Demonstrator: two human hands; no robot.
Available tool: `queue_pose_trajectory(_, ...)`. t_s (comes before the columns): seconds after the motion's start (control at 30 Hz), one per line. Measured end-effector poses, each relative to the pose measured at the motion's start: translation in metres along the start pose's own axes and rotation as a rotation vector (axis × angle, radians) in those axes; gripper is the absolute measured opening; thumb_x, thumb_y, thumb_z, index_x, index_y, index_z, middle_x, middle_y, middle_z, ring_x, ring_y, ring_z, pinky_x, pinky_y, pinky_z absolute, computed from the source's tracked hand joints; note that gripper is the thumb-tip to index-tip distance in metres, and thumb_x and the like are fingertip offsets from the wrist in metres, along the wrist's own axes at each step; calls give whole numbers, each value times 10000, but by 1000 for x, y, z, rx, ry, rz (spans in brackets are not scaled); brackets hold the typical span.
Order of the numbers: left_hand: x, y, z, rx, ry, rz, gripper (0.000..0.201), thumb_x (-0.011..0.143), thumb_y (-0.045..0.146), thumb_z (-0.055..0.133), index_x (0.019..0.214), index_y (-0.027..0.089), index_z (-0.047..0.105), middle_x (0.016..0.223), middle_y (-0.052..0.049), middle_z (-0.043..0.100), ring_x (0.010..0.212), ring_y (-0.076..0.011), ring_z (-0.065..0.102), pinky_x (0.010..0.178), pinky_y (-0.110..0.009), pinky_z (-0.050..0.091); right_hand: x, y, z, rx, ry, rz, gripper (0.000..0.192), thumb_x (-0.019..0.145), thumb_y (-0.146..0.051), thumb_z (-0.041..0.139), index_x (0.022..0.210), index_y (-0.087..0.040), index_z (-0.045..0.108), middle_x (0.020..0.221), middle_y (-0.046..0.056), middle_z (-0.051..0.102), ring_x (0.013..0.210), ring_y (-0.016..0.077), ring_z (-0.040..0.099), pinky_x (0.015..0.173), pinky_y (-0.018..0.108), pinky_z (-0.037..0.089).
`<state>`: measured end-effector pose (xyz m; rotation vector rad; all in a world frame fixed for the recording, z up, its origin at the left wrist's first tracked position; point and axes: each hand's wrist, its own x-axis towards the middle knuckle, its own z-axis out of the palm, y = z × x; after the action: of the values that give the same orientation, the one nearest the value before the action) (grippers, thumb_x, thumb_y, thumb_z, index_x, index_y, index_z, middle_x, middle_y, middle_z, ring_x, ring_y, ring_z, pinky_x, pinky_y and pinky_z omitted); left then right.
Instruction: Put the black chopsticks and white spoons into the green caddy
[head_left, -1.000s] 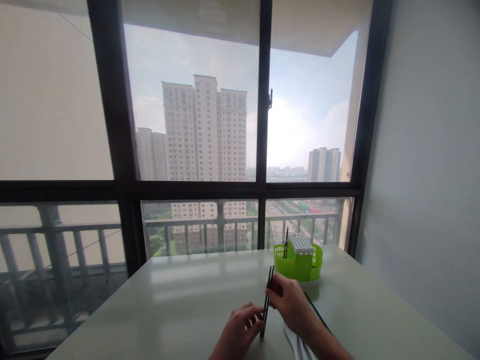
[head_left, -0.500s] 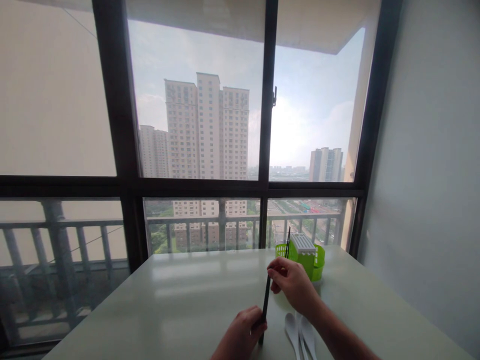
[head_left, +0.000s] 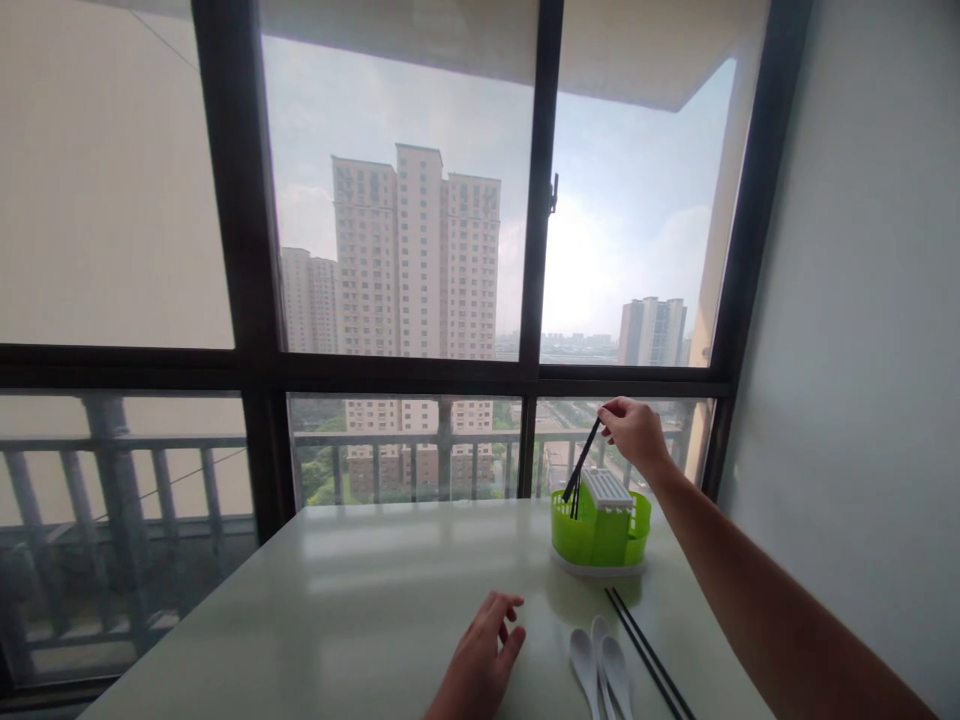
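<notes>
Pinched at the upper end by my right hand, the black chopsticks slant down to the left. Their lower end is at the left part of a bright green utensil basket. Whether that end is inside the rim or just above it, I cannot tell. Thin dark chopsticks also stand in that part of the basket. My left hand is open and holds nothing, low over the table to the left of three white spoons.
Two more black chopsticks lie on the pale glossy table, right of the spoons. The basket has a white slotted top at its middle and a white base. Behind the table is a dark-framed window; a wall rises at the right.
My right hand has carried the black chopsticks up and away to the basket. My left hand has let go of their lower end and opened. Two chopsticks on the table have come into view.
</notes>
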<state>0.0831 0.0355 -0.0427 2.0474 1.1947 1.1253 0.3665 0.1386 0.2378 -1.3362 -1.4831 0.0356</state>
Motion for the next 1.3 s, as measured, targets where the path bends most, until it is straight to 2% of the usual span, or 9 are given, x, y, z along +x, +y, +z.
queue_pose_trajectory(0.13,1,-1,0,19,-22,-3,241,956,285,490,1157,237,616,1083,-51,643,841,-152,626,850,-281,501,-2,25,30,-151,-27,32,245,889,-311,585,920,-135,752,889,94,768,774,185,700,726,261,483)
queue_pose_trajectory(0.33,1,-2,-1,24,-38,-23,209,949,272,496,1111,241,625,1089,-46,646,850,-151,630,853,-267,498,-17,49,73,-221,-185,117,226,865,-282,598,845,-143,776,830,80,761,771,180,683,708,257,464)
queue_pose_trajectory(0.6,1,-3,-1,34,-47,-19,192,960,271,487,1098,240,617,1096,-37,632,849,-143,631,847,-256,487,-4,67,97,-311,-283,164,216,879,-270,608,866,-140,781,886,102,766,774,164,661,670,243,439)
queue_pose_trajectory(0.93,2,-1,-3,63,-52,-36,199,949,261,487,1083,241,633,1091,-44,646,838,-153,633,845,-257,489,-4,69,88,-342,-275,165,202,883,-245,627,860,-114,779,878,133,760,813,192,670,731,266,452)
queue_pose_trajectory(1.07,2,-1,-4,58,-55,-28,197,953,275,490,1074,239,641,1092,-47,647,841,-155,637,849,-257,489,-10,60,75,-300,-199,125,296,947,-234,510,1047,-123,766,1066,141,756,951,201,678,779,257,464)
queue_pose_trajectory(1.17,2,-1,-4,53,-58,-20,197,962,286,485,1074,238,640,1089,-46,643,846,-152,636,856,-255,486,-23,51,57,-273,-119,92,372,982,-234,411,1151,-128,724,1118,136,743,965,191,675,774,252,471)
queue_pose_trajectory(1.3,1,-1,-3,44,-60,-7,191,966,285,486,1068,236,640,1074,-39,638,831,-145,633,846,-248,480,-67,53,29,-270,-70,34,343,969,-355,457,1017,-151,728,918,102,753,791,183,678,712,260,474)
